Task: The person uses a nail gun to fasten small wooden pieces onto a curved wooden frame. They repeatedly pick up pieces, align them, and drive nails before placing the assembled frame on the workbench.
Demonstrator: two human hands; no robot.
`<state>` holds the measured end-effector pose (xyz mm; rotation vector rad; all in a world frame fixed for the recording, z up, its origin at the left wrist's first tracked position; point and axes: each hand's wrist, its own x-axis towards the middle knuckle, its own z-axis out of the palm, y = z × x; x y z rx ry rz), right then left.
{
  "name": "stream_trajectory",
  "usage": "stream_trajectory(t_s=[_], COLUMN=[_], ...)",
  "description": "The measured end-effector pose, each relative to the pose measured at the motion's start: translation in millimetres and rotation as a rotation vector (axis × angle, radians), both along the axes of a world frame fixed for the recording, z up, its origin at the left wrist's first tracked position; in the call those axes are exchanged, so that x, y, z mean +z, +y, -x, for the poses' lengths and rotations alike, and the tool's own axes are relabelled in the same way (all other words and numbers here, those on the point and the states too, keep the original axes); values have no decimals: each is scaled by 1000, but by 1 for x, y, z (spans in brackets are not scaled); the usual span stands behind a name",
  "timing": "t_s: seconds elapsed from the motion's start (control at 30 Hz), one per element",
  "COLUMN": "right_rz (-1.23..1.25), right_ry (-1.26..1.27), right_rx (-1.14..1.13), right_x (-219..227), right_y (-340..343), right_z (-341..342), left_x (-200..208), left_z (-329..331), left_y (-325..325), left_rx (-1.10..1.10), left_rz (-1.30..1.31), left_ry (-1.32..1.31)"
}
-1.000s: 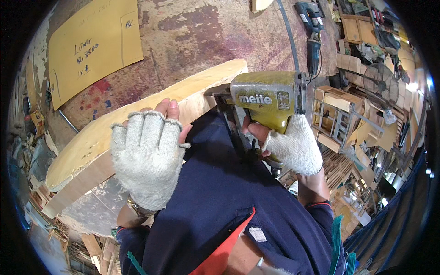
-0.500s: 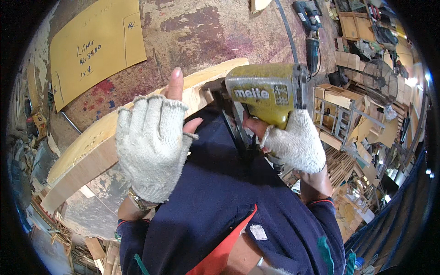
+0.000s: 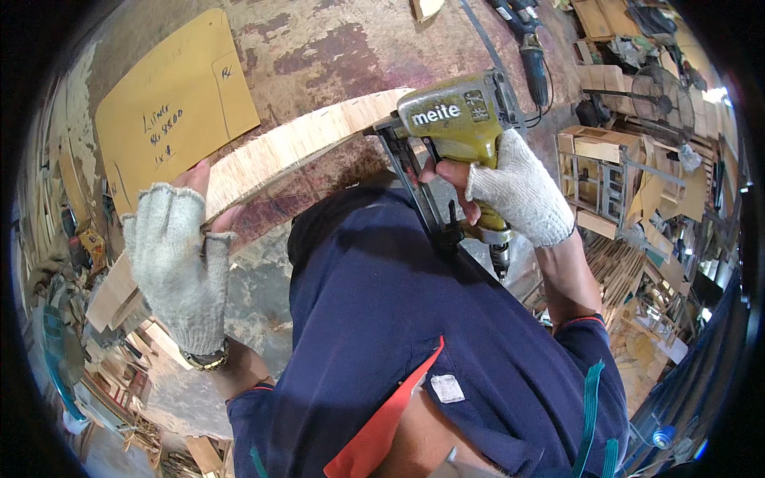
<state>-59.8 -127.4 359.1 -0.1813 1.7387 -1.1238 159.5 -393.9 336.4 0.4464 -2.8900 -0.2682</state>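
Over the bench (image 3: 319, 48), the curved board (image 3: 303, 137) slants away rightward from the left hand (image 3: 174, 259) clasping it; the right hand (image 3: 522, 191) grips the nail gun (image 3: 454, 119), nose (image 3: 387, 126) perhaps touching the board

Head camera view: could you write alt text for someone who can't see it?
A person's gloved right hand grips an olive-yellow nail gun; the gloved left hand holds a curved wooden piece. A yellow sheet lies on the worn workbench beyond.

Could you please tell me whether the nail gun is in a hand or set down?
In a hand: the gloved right hand has its fingers curled around the nail gun.
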Motion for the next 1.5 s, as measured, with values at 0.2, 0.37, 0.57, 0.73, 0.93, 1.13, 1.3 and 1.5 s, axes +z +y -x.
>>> stream_trajectory(t_s=[0.2, 0.37, 0.57, 0.73, 0.93, 1.13, 1.3, 1.5], right_rz=[-30, -28, -63, -180, -133, 22, -136, -117], right_ry=[27, 43, 97, 170, 200, 346, 260, 393], right_rx=[35, 17, 65, 127, 168, 264, 96, 252], right_x=[7, 6, 27, 28, 44, 28, 42, 32], right_y=[-12, -11, -29, -35, -46, -33, -42, -34], right_z=[1, 1, -6, -13, -23, -28, -36, -37], left_x=[2, -4, -2, -1, -2, -3, -7, -9], left_z=[-3, -1, -3, -2, -4, -11, -21, -24], left_y=[1, -2, -1, 2, 4, 10, 24, 26], left_rx=[23, -4, 12, 31, -5, 9, 10, 11], left_rz=[34, 47, 7, 28, 35, 23, 6, -16], left_ry=[-21, -12, 13, 23, 33, 35, 67, 82])
